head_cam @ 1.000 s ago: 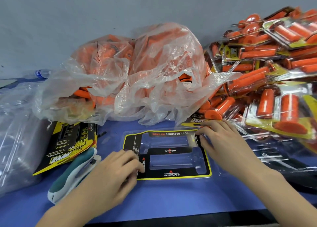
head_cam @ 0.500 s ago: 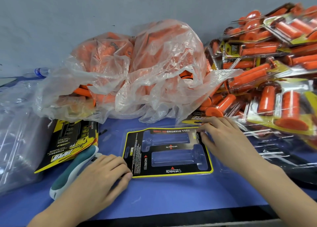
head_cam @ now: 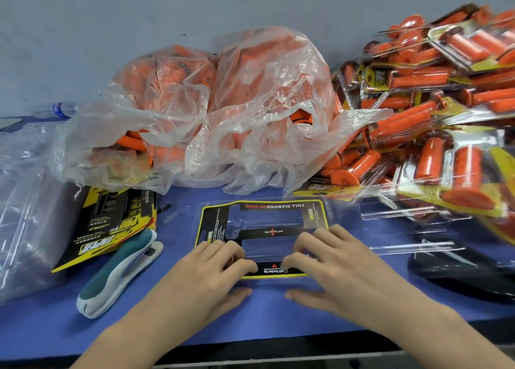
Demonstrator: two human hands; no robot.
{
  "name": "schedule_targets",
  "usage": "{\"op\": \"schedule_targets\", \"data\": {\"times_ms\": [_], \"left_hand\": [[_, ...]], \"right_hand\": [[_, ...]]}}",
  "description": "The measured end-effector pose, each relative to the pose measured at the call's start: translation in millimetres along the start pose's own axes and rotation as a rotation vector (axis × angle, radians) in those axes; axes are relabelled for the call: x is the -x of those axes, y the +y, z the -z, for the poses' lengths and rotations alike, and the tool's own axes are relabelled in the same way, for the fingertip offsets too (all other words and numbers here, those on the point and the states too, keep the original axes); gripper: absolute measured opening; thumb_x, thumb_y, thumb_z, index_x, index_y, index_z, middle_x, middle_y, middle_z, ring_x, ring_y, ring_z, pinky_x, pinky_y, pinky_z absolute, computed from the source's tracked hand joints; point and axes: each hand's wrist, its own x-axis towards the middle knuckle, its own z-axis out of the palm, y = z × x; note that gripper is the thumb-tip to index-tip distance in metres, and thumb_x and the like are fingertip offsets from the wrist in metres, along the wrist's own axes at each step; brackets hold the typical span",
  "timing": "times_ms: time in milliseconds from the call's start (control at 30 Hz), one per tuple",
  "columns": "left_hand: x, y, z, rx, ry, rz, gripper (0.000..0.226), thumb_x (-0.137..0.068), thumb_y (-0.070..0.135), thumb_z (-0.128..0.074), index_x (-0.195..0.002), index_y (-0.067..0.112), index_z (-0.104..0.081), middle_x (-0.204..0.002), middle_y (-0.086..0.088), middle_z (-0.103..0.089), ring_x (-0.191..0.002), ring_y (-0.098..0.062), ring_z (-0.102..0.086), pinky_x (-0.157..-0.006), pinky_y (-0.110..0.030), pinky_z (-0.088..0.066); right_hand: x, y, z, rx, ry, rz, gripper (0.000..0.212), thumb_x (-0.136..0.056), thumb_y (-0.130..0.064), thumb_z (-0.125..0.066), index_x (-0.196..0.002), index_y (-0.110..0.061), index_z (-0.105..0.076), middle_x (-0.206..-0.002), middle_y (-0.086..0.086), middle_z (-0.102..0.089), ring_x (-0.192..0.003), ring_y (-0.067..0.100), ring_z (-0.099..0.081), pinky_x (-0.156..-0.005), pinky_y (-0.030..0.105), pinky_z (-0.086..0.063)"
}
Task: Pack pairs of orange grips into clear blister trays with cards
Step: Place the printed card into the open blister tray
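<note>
My left grip [head_cam: 206, 279] and right grip [head_cam: 334, 271] are coming from the sides onto the near edge of the blister tray [head_cam: 264, 218], which is lying on the counter [head_cam: 278, 321] with its card [head_cam: 211, 223] inside. The bent fingers are only pressing, grasping nothing. I judge the orange grips [head_cam: 133, 142] are going in next.

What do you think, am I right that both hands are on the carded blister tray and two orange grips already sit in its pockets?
Not quite. In the head view the left hand and right hand do rest on the blister tray, but both its pockets are empty; the loose orange grips lie in the plastic bag behind it.
</note>
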Motion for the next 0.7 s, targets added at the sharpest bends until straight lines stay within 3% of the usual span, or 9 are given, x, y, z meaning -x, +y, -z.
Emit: {"op": "schedule_targets", "data": {"times_ms": [267, 367, 467, 600, 700], "left_hand": [[-5.1, 2.3, -13.7, -0.063, -0.004, -0.029, 0.015, -0.092, 0.031, -0.054, -0.099, 0.025, -0.065, -0.087, 0.007, -0.056, -0.072, -0.016, -0.055, -0.067, -0.028, -0.046], [-5.3, 2.6, -15.3, -0.042, 0.028, -0.020, 0.017, -0.096, 0.031, -0.050, -0.095, 0.025, -0.066, -0.084, 0.007, -0.056, -0.069, -0.016, -0.054, -0.065, -0.026, -0.044], [-5.9, 3.1, -13.5, -0.025, 0.030, -0.013, 0.022, -0.097, 0.032, -0.048, -0.093, 0.024, -0.067, -0.084, 0.007, -0.057, -0.069, -0.015, -0.055, -0.063, -0.026, -0.044], [-4.9, 3.4, -9.6, 0.006, -0.001, 0.010, 0.021, -0.095, 0.033, -0.048, -0.092, 0.025, -0.068, -0.083, 0.008, -0.058, -0.069, -0.014, -0.057, -0.062, -0.026, -0.047], [-4.6, 3.1, -6.2, 0.026, -0.026, 0.018, 0.020, -0.094, 0.034, -0.048, -0.093, 0.027, -0.067, -0.085, 0.011, -0.057, -0.070, -0.011, -0.056, -0.063, -0.023, -0.045]], "right_hand": [[9.2, 0.7, -10.1, 0.112, -0.026, 0.000, 0.011, -0.082, -0.029, -0.072, -0.090, -0.027, -0.066, -0.081, -0.007, -0.054, -0.062, 0.016, -0.051, -0.061, 0.028, -0.047], [14.0, 1.8, -11.1, 0.133, 0.000, 0.014, 0.002, -0.089, -0.027, -0.063, -0.089, -0.027, -0.065, -0.079, -0.007, -0.052, -0.064, 0.016, -0.051, -0.062, 0.028, -0.046], [16.6, 2.5, -10.8, 0.148, 0.051, -0.009, 0.018, -0.093, -0.027, -0.050, -0.084, -0.026, -0.064, -0.075, -0.007, -0.052, -0.065, 0.017, -0.052, -0.063, 0.029, -0.046], [21.9, 5.5, -7.2, 0.095, 0.073, -0.030, 0.018, -0.094, -0.039, -0.056, -0.085, -0.026, -0.065, -0.078, -0.008, -0.055, -0.076, 0.018, -0.057, -0.078, 0.029, -0.044], [23.6, 9.3, -0.7, -0.031, 0.124, -0.068, 0.024, -0.100, -0.042, -0.051, -0.090, -0.025, -0.065, -0.087, -0.009, -0.058, -0.085, 0.016, -0.056, -0.084, 0.030, -0.044]]}}
